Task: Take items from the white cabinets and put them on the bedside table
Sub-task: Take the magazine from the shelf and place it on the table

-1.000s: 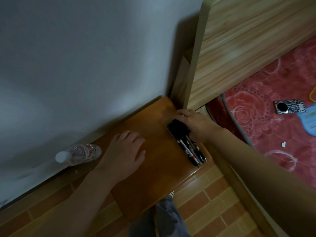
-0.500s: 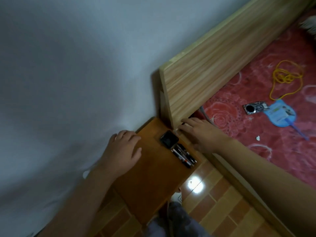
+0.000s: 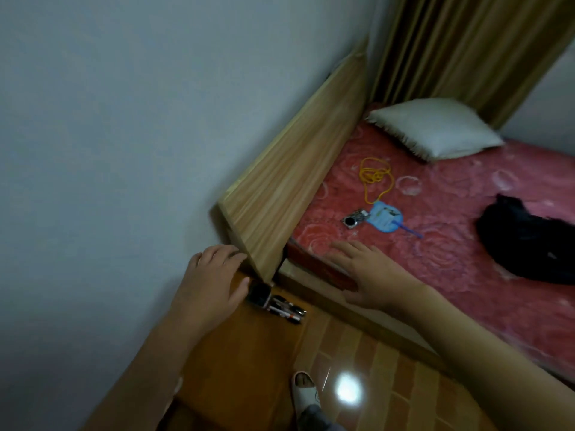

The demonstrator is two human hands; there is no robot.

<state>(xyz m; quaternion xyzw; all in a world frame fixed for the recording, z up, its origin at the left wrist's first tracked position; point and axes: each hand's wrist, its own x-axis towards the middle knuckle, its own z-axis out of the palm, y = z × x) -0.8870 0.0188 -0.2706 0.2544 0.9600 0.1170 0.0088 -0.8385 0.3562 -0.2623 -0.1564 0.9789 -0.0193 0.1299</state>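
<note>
Head view: the left hand (image 3: 210,287) is held flat over the far end of the worktop (image 3: 236,362), fingers relaxed and holding nothing, its thumb just beside a black case (image 3: 259,294). Pens (image 3: 284,310) are laid against the case near the worktop's edge by the bed; their number cannot be told through the blur. The right hand (image 3: 370,275) is spread open above the edge of the red mattress (image 3: 466,244), nothing gripped. A headboard (image 3: 289,188) is seen between the hands. On the mattress lie a pillow (image 3: 435,129), a yellow cord (image 3: 375,177), a blue fan (image 3: 385,217) and a black cloth (image 3: 525,241).
</note>
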